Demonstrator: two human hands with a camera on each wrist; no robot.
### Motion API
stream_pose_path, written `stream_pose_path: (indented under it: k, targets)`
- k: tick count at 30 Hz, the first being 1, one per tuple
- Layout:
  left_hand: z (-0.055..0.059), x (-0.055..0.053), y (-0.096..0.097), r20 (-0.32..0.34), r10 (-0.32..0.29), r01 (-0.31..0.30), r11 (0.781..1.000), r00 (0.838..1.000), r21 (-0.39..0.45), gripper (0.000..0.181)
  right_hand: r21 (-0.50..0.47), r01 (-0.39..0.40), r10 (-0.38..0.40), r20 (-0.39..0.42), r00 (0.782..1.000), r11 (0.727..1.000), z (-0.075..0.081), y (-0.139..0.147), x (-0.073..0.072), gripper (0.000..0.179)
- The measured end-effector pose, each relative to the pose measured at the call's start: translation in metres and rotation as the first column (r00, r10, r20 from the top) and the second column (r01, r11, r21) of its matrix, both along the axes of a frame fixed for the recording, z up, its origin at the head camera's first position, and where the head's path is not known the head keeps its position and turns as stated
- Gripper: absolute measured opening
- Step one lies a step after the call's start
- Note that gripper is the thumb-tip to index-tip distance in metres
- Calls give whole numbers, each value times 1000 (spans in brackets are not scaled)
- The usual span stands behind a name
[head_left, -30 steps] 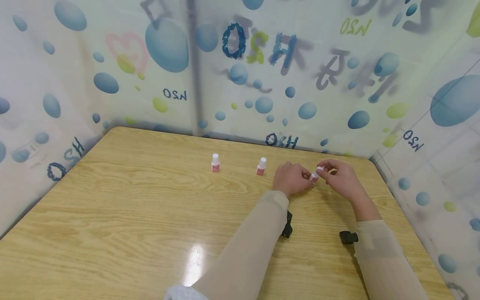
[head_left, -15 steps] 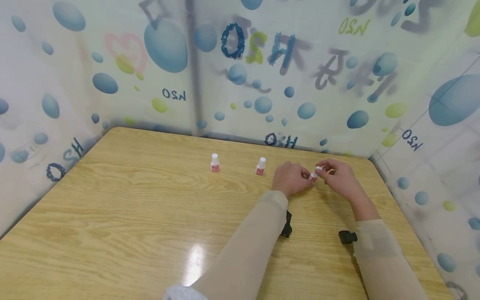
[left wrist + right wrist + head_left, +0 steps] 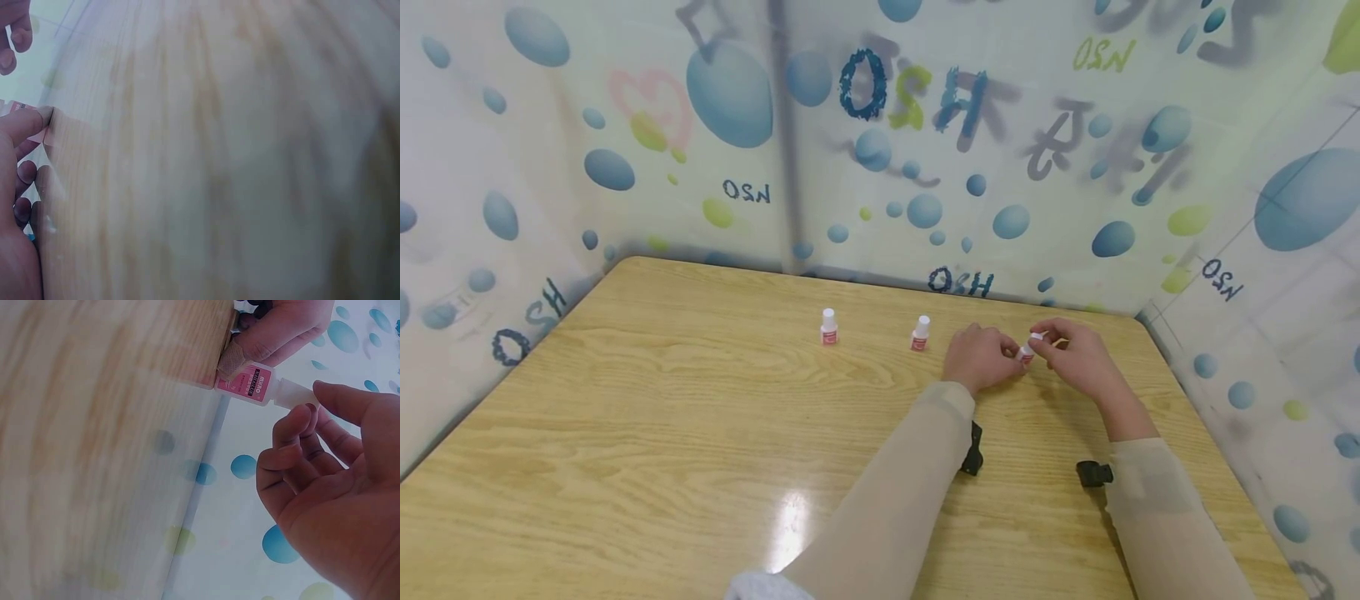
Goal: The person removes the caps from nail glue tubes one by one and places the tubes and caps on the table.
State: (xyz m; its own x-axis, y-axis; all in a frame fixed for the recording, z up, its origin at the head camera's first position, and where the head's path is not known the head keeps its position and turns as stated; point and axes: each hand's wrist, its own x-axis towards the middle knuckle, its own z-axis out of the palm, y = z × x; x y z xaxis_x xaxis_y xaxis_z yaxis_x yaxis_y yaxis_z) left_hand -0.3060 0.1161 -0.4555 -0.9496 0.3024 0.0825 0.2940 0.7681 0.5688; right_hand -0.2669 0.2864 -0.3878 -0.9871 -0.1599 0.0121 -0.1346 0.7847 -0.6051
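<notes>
A small white nail glue bottle (image 3: 1026,354) with a pink label stands on the table, between my two hands at the right. My left hand (image 3: 981,357) pinches the bottle low on its body, as the right wrist view shows from the side; a bandage-like wrap covers one fingertip (image 3: 234,361). With thumb and index finger, my right hand (image 3: 1078,358) pinches the white cap (image 3: 292,394) at the bottle's top. The cap sits against the bottle's shoulder. In the left wrist view only part of the left hand (image 3: 15,156) shows, with the bottle mostly hidden.
Two similar bottles stand upright to the left, one nearer bottle (image 3: 920,333) and one farther bottle (image 3: 829,327). A wooden table (image 3: 662,417) lies under everything. Patterned curtain walls (image 3: 925,208) enclose its back and sides.
Both hands keep the same hold on the bottle and its cap. The head view has shifted very slightly; otherwise nothing visibly differs.
</notes>
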Motion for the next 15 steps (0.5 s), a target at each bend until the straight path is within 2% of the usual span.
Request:
stream_pose_path:
  k: [15]
  targets:
    - [1, 2, -1, 2, 3, -3, 1000, 1000, -6, 23, 10, 2, -2, 13, 1000, 1000, -1, 0, 1, 43]
